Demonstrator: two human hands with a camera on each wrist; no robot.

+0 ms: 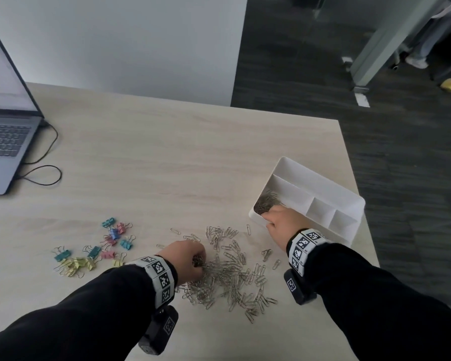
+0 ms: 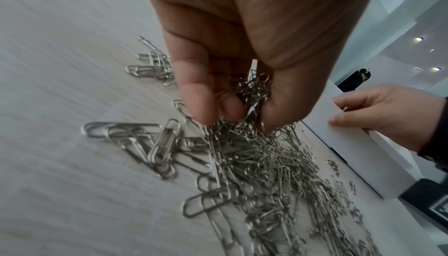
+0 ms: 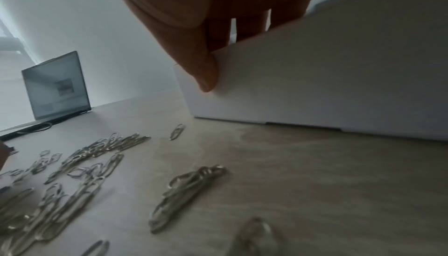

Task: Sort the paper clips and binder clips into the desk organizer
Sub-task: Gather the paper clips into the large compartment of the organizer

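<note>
A loose heap of silver paper clips point(image 1: 235, 277) lies on the desk in front of me. My left hand point(image 1: 190, 259) is at the heap's left edge, and in the left wrist view its fingers point(image 2: 194, 95) curl round a bunch of paper clips point(image 2: 249, 91). The white desk organizer point(image 1: 331, 188) stands at the right, with paper clips point(image 1: 266, 201) in its nearest long compartment. My right hand point(image 1: 281, 220) grips the organizer's near wall point(image 3: 315, 79), thumb point(image 3: 206, 72) outside and fingers over the rim. Pastel binder clips point(image 1: 99, 246) lie scattered at the left.
An open laptop point(image 1: 5, 126) with a black cable point(image 1: 44, 165) sits at the desk's far left. The desk's right edge point(image 1: 359, 204) runs just behind the organizer, with dark floor beyond. A white wall stands behind the desk.
</note>
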